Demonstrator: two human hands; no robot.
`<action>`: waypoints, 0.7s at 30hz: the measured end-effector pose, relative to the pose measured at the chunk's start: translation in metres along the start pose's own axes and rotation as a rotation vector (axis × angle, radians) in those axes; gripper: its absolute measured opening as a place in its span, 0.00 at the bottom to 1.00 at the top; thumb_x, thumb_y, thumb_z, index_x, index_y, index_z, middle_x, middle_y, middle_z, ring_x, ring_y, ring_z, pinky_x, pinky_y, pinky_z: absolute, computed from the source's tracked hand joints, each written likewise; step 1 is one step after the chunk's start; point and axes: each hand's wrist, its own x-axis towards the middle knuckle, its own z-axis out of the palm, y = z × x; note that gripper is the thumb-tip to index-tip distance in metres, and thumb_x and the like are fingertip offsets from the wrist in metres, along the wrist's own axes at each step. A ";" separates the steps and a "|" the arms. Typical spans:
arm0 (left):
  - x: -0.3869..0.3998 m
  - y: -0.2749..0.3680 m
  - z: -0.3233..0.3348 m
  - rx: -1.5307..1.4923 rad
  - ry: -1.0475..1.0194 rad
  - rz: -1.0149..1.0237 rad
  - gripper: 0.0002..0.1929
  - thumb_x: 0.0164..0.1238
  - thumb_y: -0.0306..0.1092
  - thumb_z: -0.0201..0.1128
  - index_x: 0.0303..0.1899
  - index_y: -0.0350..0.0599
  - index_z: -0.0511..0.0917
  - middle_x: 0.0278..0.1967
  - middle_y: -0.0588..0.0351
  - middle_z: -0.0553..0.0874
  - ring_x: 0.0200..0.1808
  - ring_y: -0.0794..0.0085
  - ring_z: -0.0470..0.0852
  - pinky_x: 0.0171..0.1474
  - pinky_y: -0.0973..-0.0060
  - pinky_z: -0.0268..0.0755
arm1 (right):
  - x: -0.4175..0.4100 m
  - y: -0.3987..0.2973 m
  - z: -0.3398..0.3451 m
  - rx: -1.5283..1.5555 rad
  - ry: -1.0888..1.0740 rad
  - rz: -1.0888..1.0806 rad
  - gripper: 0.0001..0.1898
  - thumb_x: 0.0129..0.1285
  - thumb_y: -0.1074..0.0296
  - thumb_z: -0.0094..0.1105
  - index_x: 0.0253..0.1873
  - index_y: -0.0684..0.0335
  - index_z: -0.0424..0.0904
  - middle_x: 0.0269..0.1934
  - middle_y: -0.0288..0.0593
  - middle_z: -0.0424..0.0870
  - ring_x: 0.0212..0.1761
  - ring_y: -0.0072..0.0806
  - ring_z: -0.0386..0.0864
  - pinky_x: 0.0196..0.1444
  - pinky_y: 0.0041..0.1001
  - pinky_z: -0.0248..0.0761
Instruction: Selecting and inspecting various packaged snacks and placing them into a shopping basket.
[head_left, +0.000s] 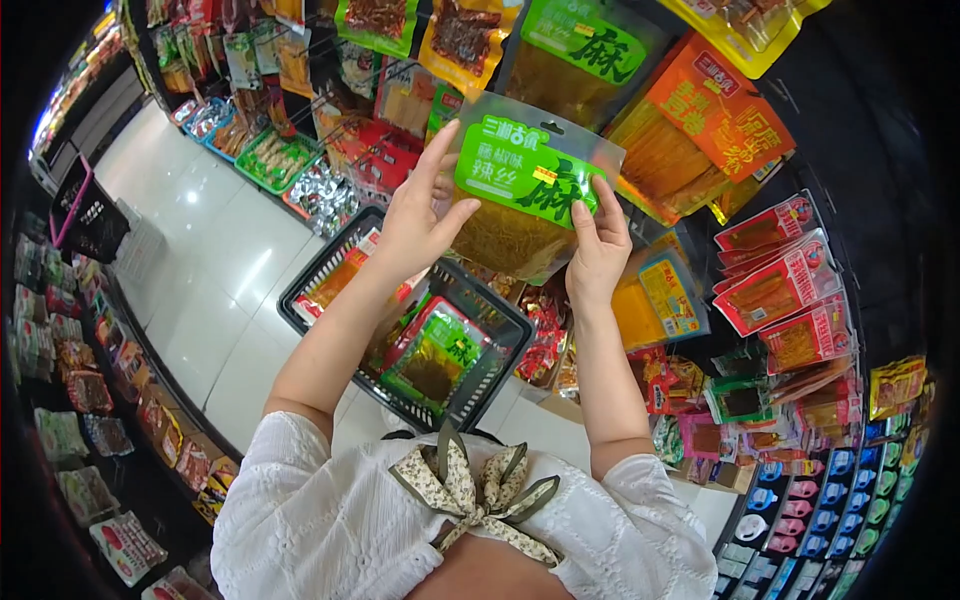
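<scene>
Both of my hands are at a clear plastic snack bag with a green printed label (525, 187), which shows brownish shredded food in its lower part. My left hand (427, 206) is at its left edge, the thumb spread over the front. At the right edge, my right hand (600, 240) pinches the bag, with thumb and a fingertip on the front. Below stands a black plastic shopping basket (517, 330), partly hidden by my left forearm. In it lie a similar green-labelled bag (439, 356) and a red-and-orange snack pack (337, 281).
Hanging snack bags, among them an orange one (697, 127), fill the rack ahead and to the right. Trays of wrapped snacks (277, 159) line the shelf at upper left. Another shelf of packs (94, 390) runs down the left, beside a tiled aisle (225, 225). A black basket with a pink handle (90, 206) is farther off.
</scene>
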 end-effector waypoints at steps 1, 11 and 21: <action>0.007 0.004 0.001 -0.001 -0.002 0.015 0.38 0.51 0.24 0.61 0.64 0.47 0.51 0.50 0.45 0.74 0.39 0.67 0.76 0.41 0.75 0.68 | 0.006 -0.003 0.000 -0.004 0.008 -0.007 0.19 0.57 0.76 0.56 0.55 0.69 0.69 0.54 0.44 0.72 0.54 0.24 0.68 0.56 0.22 0.60; 0.085 0.032 0.014 0.405 0.002 0.365 0.34 0.51 0.28 0.61 0.62 0.51 0.58 0.44 0.50 0.73 0.33 0.66 0.72 0.41 0.75 0.68 | 0.072 -0.053 0.011 -0.025 0.061 -0.150 0.19 0.58 0.77 0.55 0.55 0.69 0.68 0.49 0.42 0.74 0.48 0.20 0.71 0.49 0.19 0.63; 0.152 0.026 0.013 0.556 0.021 0.331 0.31 0.53 0.35 0.62 0.61 0.57 0.61 0.37 0.51 0.73 0.30 0.69 0.73 0.36 0.75 0.70 | 0.140 -0.068 0.029 -0.045 0.035 -0.226 0.19 0.57 0.76 0.55 0.54 0.70 0.70 0.43 0.41 0.77 0.39 0.17 0.72 0.43 0.17 0.66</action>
